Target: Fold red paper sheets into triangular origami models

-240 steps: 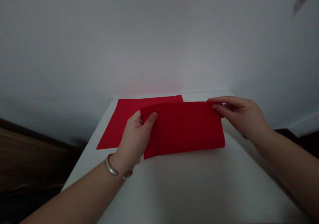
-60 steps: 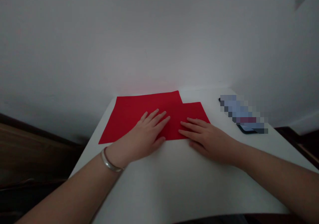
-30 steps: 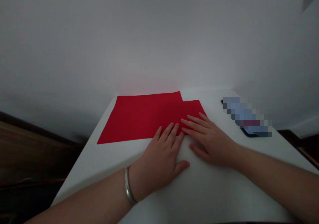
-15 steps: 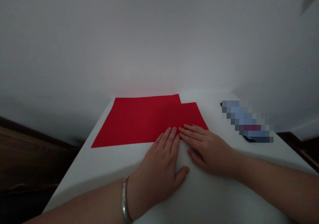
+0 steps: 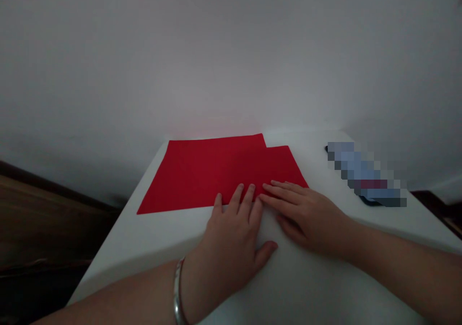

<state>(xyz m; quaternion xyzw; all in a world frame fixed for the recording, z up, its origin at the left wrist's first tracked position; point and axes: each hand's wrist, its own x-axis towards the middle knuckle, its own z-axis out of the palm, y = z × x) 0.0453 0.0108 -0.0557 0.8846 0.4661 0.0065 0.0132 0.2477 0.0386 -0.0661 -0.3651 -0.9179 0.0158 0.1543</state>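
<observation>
Red paper lies flat on a white table, with a step in its outline at the back right. My left hand rests palm down at the paper's near edge, its fingers spread and their tips on the red surface. Beside it, my right hand lies flat over the near right part of the paper, fingers stretched out to the left. The two hands' fingertips nearly meet. Whether the paper is one folded sheet or two overlapping ones I cannot tell.
A pixelated, dark-edged flat object lies on the table's right side. A plain pale wall rises directly behind the table. Brown wood stands lower, past the table's left edge. A silver bangle circles my left wrist.
The fingers of my left hand have spread wider apart. My right hand stays flat on the paper. The whole view has shifted slightly, so the table's things appear a little further right.
</observation>
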